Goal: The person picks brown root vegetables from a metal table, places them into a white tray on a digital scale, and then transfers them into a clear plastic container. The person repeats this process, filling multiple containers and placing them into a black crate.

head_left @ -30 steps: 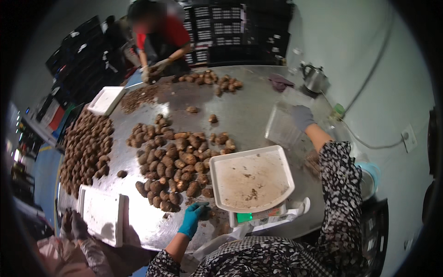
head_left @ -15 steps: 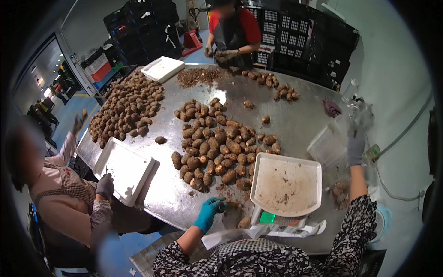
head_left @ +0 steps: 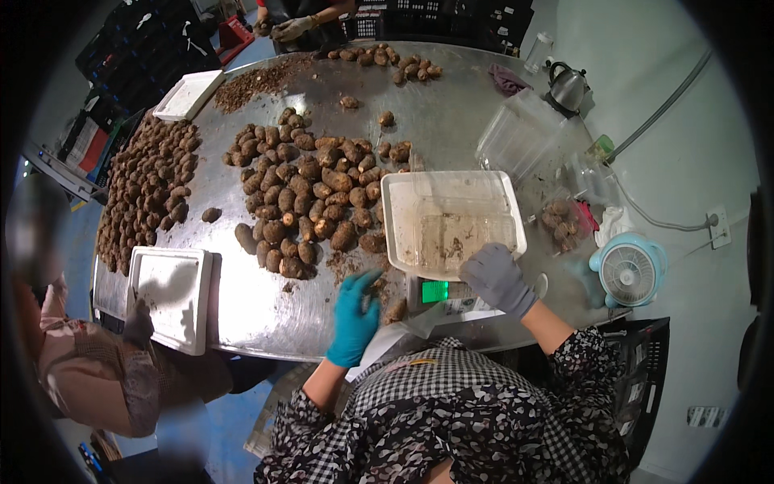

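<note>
My right hand [head_left: 497, 278], in a grey glove, grips the near edge of a clear plastic box [head_left: 468, 211]. That box is over the dirt-specked white tray [head_left: 389, 230] of a scale; whether it rests there I cannot tell. Below the tray glows the scale's green display [head_left: 434, 291]. My left hand [head_left: 353, 319], gloved in teal, is empty with fingers apart at the near table edge. Beside it lies a single taro [head_left: 395, 311]. A heap of brown taros [head_left: 310, 189] spreads to the left of the scale.
On the right stand clear plastic boxes [head_left: 520, 133], a kettle [head_left: 568, 87], a bagged lot of taros [head_left: 560, 222] and a light-blue fan [head_left: 629, 273]. A bigger taro pile [head_left: 149, 185] and a white tray [head_left: 201, 302] lie left, by a co-worker. Another person works across the table.
My right hand has come from the far right to the scale, bringing a clear box. My left hand stays near the table edge, fingers apart. The view has shifted.
</note>
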The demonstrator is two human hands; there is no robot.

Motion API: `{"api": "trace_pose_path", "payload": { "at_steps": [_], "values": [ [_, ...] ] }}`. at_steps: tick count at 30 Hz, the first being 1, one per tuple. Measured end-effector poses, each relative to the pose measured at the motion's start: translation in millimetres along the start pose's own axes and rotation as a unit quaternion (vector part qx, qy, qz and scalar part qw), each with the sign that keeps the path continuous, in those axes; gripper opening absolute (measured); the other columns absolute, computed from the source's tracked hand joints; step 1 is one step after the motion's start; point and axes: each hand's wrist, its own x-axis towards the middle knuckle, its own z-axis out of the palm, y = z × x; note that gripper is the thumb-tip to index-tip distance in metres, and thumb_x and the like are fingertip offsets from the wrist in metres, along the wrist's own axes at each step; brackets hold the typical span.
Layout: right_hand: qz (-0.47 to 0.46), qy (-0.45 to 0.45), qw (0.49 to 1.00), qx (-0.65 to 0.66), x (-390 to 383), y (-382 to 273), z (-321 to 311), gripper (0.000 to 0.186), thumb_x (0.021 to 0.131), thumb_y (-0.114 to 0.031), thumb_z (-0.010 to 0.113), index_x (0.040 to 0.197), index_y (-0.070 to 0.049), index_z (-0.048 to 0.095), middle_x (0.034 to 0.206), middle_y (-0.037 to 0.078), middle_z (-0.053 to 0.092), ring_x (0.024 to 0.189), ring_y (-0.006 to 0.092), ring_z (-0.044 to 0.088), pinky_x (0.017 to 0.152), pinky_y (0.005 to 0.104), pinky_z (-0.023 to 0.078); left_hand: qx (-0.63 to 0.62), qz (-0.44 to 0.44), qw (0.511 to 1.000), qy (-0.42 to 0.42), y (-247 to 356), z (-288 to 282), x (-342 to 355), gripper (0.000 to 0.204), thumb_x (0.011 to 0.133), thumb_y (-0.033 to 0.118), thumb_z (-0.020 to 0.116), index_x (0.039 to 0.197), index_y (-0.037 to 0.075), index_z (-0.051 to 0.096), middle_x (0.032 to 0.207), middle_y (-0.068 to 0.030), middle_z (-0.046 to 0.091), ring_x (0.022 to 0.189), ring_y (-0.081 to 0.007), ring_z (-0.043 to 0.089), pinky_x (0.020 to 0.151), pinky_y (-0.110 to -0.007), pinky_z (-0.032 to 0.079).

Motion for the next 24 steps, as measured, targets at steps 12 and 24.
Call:
{"api": "trace_pose_path", "payload": {
  "at_steps": [12, 24],
  "values": [
    [0.158, 0.044, 0.986, -0.006, 24.6, 41.2, -12.0, 0.046, 0.08, -0.015, 0.059, 0.125, -0.013, 0.053, 0.137, 0.012, 0.043, 0.13, 0.0319, 0.033, 0.107, 0.045, 0.026, 0.037, 0.191, 0.979, -0.054, 19.5, 60.6, 27.7, 0.069, 0.07, -0.003, 0.064, 0.133, 0.017, 0.044, 0.132, -0.0224, 0.043, 0.117, -0.0406, 0.046, 0.093, -0.045, 0.043],
    [0.203, 0.065, 0.973, 0.089, 31.3, 49.5, 12.7, 0.052, 0.075, 0.005, 0.044, 0.126, -0.008, 0.05, 0.132, 0.014, 0.047, 0.126, 0.0317, 0.039, 0.105, 0.0395, 0.031, -0.003, -0.073, 0.997, 0.016, -127.5, 10.8, 1.1, 0.059, 0.077, 0.009, 0.066, 0.132, 0.013, 0.043, 0.122, -0.0149, 0.051, 0.105, -0.0307, 0.053, 0.083, -0.041, 0.047]
  ]
}}
